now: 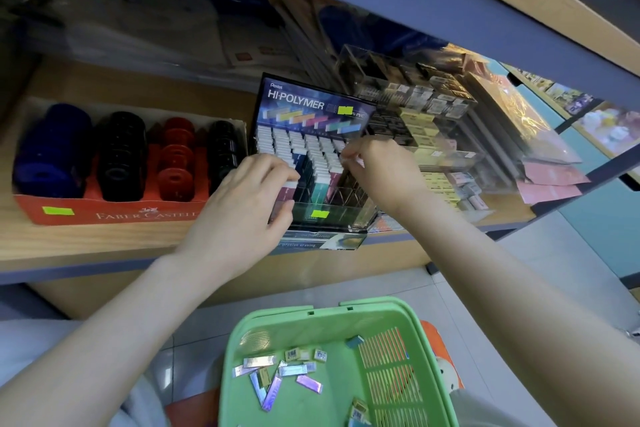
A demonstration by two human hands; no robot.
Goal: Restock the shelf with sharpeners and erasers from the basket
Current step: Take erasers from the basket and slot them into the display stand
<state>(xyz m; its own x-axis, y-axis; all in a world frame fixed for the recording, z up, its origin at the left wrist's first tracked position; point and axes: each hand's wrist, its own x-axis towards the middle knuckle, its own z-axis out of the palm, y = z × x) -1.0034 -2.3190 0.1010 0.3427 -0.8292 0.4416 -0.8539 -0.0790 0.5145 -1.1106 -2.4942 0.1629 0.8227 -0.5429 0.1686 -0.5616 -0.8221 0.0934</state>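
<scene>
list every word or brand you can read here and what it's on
"Pentel", "HI-POLYMER": eraser display header card
"FABER CASTELL": red sharpener tray front
"precise erasing": display base strip
Too small to read: labels on erasers in the green basket

Basket [239, 354]: matt green moulded plastic. Erasers [272, 393] inside it: glossy iridescent film wrappers. Display case [349, 215]: clear glossy plastic, printed card header. Sharpeners [121, 156]: glossy plastic. Tray [114, 215] holding them: red printed cardboard. Shelf board [86, 243]: smooth matt wood-grain finish

Single head view — close, downward, over shelf [104, 241] and basket [375, 308]
</scene>
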